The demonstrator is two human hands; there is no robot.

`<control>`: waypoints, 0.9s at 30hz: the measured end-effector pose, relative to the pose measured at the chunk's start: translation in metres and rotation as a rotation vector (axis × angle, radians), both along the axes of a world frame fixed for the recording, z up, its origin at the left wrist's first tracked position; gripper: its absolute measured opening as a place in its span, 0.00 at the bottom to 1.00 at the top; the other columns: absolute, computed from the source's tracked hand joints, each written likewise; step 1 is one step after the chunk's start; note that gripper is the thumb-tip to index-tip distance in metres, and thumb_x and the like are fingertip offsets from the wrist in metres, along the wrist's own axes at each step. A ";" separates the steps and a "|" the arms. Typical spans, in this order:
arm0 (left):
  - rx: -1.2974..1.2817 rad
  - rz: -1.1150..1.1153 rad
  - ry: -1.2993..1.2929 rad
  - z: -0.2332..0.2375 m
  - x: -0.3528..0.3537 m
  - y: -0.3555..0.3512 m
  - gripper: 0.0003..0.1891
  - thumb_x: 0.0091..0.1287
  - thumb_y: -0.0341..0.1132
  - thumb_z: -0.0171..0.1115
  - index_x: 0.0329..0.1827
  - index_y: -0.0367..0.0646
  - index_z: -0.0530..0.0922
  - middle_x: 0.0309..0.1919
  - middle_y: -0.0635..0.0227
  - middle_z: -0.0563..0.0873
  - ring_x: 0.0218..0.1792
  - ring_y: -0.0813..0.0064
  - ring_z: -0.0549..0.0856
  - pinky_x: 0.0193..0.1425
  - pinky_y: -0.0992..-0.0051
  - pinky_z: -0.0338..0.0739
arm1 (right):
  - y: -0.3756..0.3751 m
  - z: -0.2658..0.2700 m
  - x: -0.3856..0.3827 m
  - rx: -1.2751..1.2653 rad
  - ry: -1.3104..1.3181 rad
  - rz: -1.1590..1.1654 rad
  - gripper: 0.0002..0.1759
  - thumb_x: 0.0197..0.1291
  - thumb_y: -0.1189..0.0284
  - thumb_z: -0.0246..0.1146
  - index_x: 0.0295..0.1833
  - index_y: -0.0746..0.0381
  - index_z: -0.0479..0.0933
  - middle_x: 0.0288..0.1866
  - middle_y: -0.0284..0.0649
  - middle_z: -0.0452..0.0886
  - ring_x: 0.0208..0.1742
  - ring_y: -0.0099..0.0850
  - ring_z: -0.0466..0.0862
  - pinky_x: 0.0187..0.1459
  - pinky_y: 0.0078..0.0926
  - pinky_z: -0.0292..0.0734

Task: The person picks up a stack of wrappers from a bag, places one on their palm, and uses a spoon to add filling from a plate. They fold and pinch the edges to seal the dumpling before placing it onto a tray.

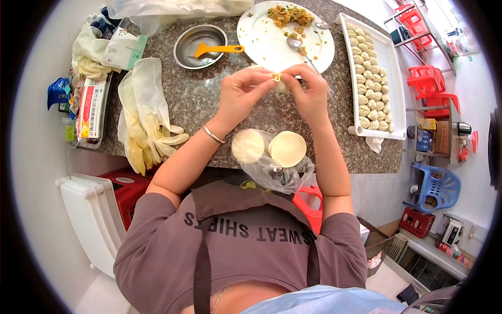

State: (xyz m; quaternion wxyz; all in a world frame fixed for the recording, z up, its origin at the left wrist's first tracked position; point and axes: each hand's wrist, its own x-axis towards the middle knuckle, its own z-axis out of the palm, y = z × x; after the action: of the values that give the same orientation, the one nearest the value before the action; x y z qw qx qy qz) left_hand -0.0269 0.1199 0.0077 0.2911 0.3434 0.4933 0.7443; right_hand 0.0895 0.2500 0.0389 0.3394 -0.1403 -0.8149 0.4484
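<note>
Inspection of granite counter. Found at its middle, raised just off the stone: one half-closed dumpling, pinched from both sides. Left hand narrow, thumb and forefinger closed on the wrapper's edge. Right hand likewise narrow, fingertips on the same seam. Held up rather than laid down, judged to give both thumbs room at the pleat; filling visible at the open top.

Placed at the near edge, just below the wrists: two stacks of round wrappers in an opened plastic bag, within easy reach. Set at the far edge, directly beyond the hands: white plate with filling and spoon, close enough for scooping. Ranged along the right edge: white tray of finished dumplings in rows, apart from the working spot. Toward the far left corner: steel bowl with orange spatula. Draped over the left edge: rubber gloves, not worn.

Writing: "SWEAT SHIRTS" legible on the grey top. Red-labelled box at the left edge, print too small to read.
</note>
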 end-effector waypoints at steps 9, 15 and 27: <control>-0.019 0.110 0.220 0.001 0.001 0.001 0.05 0.63 0.26 0.67 0.40 0.35 0.85 0.46 0.61 0.85 0.41 0.78 0.86 0.41 0.80 0.86 | -0.006 -0.005 -0.004 0.069 0.056 -0.064 0.02 0.55 0.78 0.67 0.35 0.66 0.82 0.34 0.41 0.83 0.35 0.32 0.83 0.38 0.27 0.77; -0.052 0.191 0.385 0.014 0.001 -0.001 0.07 0.62 0.27 0.68 0.41 0.35 0.85 0.46 0.61 0.85 0.38 0.76 0.88 0.38 0.80 0.86 | -0.004 -0.008 -0.003 0.035 -0.014 -0.028 0.02 0.56 0.79 0.66 0.35 0.66 0.82 0.32 0.41 0.83 0.35 0.32 0.83 0.39 0.26 0.77; 0.006 -0.003 0.151 -0.006 -0.006 0.003 0.08 0.64 0.24 0.66 0.44 0.35 0.85 0.47 0.63 0.84 0.46 0.77 0.85 0.47 0.79 0.84 | 0.009 -0.005 0.001 -0.147 -0.068 0.071 0.04 0.58 0.76 0.66 0.36 0.67 0.80 0.31 0.38 0.81 0.36 0.28 0.81 0.43 0.24 0.76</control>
State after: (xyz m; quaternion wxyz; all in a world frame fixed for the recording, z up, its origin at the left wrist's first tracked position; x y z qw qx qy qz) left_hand -0.0331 0.1227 0.0018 0.2532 0.4000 0.5112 0.7173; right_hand 0.0901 0.2589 0.0339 0.2844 -0.1508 -0.7952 0.5139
